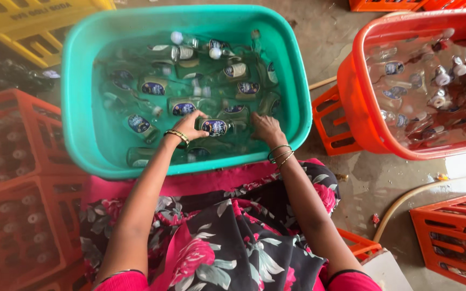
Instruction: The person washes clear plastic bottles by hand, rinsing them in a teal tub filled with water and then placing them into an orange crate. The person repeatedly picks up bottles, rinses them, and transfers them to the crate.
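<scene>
**Bottles soaking in a teal tub, both hands in the water**

- Left hand (189,125): fingers curled on one end of a glass bottle (215,127) with a dark oval label, lying flat near the tub's near wall.
- Right hand (267,129): at the bottle's other end; fingers underwater, grip apparently closed, not certain.
- Teal tub (82,81): many like bottles submerged.
- Orange tub (357,86), right: more bottles.
- Red crates (12,161), left.
</scene>
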{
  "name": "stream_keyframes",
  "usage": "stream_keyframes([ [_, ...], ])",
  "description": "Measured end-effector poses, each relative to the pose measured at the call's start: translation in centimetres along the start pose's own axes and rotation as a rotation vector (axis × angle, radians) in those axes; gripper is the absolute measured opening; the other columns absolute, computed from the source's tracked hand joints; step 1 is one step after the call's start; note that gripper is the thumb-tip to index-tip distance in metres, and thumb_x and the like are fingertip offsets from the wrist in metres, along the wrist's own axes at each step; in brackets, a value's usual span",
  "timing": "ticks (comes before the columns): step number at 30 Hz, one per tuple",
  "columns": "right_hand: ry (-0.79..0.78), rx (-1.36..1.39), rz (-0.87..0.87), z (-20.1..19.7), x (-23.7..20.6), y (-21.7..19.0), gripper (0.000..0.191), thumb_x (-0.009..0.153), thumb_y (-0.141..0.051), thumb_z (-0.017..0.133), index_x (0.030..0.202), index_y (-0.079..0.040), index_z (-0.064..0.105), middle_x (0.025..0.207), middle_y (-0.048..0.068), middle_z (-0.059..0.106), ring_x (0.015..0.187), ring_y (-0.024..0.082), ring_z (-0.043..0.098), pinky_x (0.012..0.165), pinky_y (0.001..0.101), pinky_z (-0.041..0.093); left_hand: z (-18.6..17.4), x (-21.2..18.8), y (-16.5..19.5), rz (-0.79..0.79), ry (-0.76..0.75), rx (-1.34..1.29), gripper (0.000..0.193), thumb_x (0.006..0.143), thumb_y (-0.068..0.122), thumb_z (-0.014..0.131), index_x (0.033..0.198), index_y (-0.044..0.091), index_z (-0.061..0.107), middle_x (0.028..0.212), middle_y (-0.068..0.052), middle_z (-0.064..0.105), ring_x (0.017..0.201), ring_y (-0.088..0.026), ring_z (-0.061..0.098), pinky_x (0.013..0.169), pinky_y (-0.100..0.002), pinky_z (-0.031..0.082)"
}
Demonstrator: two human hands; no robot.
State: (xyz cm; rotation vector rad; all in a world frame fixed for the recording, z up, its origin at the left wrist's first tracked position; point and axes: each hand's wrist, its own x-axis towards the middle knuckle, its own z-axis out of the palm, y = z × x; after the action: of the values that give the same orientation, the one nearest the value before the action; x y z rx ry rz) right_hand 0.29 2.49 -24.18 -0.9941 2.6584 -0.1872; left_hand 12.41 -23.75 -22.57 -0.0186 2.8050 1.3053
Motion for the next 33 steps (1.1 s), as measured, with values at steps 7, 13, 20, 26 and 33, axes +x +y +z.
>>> stream_keyframes([
  [7, -0.084, 0.105, -0.168, 1.3, 0.5, 0.7, 0.045, 0.071, -0.016, 0.08, 0.115, -0.019, 0.074, 0.102, 0.014, 0.075, 0.103, 0.032, 0.071, 0.091, 0.0429, 0.055, 0.1, -0.8, 0.9, -0.296, -0.056, 0.306, 0.073, 0.07, 0.019, 0.09, 0.128, 0.022, 0.046, 0.131, -0.01, 0.062, 0.117, -0.038, 0.064, 0.092, -0.053, 0.051],
  [13, -0.139, -0.014, -0.042, 1.1, 0.3, -0.3, 0.042, 0.078, -0.026, 0.076, 0.12, -0.022, 0.07, 0.107, 0.009, 0.075, 0.102, 0.032, 0.071, 0.084, 0.0466, 0.057, 0.5, -0.8, -0.1, -0.268, -0.011, 0.311, 0.075, 0.068, 0.021, 0.09, 0.129, 0.019, 0.047, 0.134, -0.01, 0.062, 0.118, -0.038, 0.062, 0.09, -0.052, 0.053],
  [20, -0.051, -0.013, -0.088, 1.1, 0.3, -0.2, 0.045, 0.075, -0.018, 0.07, 0.119, -0.026, 0.072, 0.11, 0.004, 0.075, 0.101, 0.029, 0.072, 0.078, 0.0446, 0.06, 0.6, 0.6, -0.5, -0.261, -0.124, 0.17, 0.097, 0.065, 0.052, 0.089, 0.142, 0.013, 0.044, 0.128, -0.024, 0.067, 0.118, -0.041, 0.066, 0.095, -0.05, 0.053],
  [26, -0.105, 0.001, 0.002, 1.6, 0.6, 0.1, 0.041, 0.077, -0.019, 0.073, 0.118, -0.026, 0.071, 0.101, 0.005, 0.076, 0.098, 0.027, 0.074, 0.078, 0.0437, 0.059, 0.6, 1.4, -0.1, -0.296, -0.204, 0.203, 0.09, 0.071, 0.054, 0.084, 0.142, 0.015, 0.043, 0.125, -0.026, 0.069, 0.116, -0.041, 0.069, 0.096, -0.05, 0.054],
  [33, -0.048, 0.028, -0.012, 1.6, 0.5, 0.6, 0.04, 0.077, -0.019, 0.074, 0.116, -0.025, 0.072, 0.1, 0.005, 0.076, 0.097, 0.028, 0.073, 0.078, 0.0444, 0.058, 0.9, 1.6, -0.3, -0.325, -0.218, 0.219, 0.092, 0.073, 0.056, 0.082, 0.146, 0.016, 0.042, 0.125, -0.026, 0.069, 0.116, -0.041, 0.07, 0.097, -0.049, 0.055],
])
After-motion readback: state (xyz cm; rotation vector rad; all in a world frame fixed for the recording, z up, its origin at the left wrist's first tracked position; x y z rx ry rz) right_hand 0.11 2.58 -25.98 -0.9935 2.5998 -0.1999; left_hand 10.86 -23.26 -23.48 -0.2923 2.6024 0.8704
